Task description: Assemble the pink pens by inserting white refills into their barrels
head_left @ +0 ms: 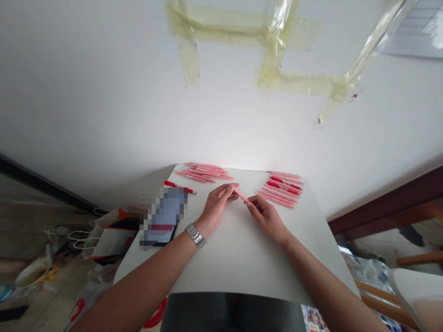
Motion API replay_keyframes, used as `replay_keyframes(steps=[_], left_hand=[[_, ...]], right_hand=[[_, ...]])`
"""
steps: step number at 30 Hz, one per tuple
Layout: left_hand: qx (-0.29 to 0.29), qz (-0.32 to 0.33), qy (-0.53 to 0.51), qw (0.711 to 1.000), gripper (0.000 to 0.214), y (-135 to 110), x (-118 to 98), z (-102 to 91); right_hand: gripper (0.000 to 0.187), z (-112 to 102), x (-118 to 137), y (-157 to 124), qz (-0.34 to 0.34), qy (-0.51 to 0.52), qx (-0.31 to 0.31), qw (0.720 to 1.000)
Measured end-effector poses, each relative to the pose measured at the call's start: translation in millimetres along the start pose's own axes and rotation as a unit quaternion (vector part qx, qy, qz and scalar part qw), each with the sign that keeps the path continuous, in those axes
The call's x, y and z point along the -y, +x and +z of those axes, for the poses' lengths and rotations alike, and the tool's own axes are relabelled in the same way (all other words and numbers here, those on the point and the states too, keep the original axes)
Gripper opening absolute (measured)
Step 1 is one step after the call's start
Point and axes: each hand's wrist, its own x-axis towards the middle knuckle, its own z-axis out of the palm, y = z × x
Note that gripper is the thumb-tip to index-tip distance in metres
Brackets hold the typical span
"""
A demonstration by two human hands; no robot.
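Note:
A slim pink pen (pixel 240 194) is held between my two hands over the white table (pixel 242 258). My left hand (pixel 218 203), with a metal watch (pixel 195 235) at its wrist, is closed round the pen's upper left end. The fingertips of my right hand (pixel 266 216) pinch its lower right end. Beyond my left hand lies a loose pile of pink pens (pixel 206 172). Further right, past my right hand, more pink pens (pixel 278 198) lie in a row, with red pens (pixel 284 186) among them.
A device with a blurred screen (pixel 165 214) lies at the table's left edge, and a single red pen (pixel 172 184) rests just beyond it. The wall (pixel 242 124) meets the table's far edge. Bags (pixel 114 233) stand on the floor at left; a white seat (pixel 418 281) is at right.

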Motion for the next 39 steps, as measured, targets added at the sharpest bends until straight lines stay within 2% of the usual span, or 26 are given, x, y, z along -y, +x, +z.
replay_keyframes(steps=[23, 32, 39], left_hand=[[0.007, -0.001, -0.005, 1.000, 0.035, -0.3, 0.9, -1.1], [0.006, 0.008, 0.013, 1.000, 0.039, -1.7, -2.0, 0.4], [0.017, 0.029, 0.025, 0.999, 0.037, -1.1, -2.0, 1.9]], right_hand=[[0.032, 0.9, 0.3, 0.4, -0.006, 0.008, -0.018, 1.000], [0.052, -2.5, 1.3, -0.1, 0.038, 0.024, -0.008, 0.999], [0.034, -0.2, -1.8, 2.0, 0.013, 0.018, -0.027, 0.999]])
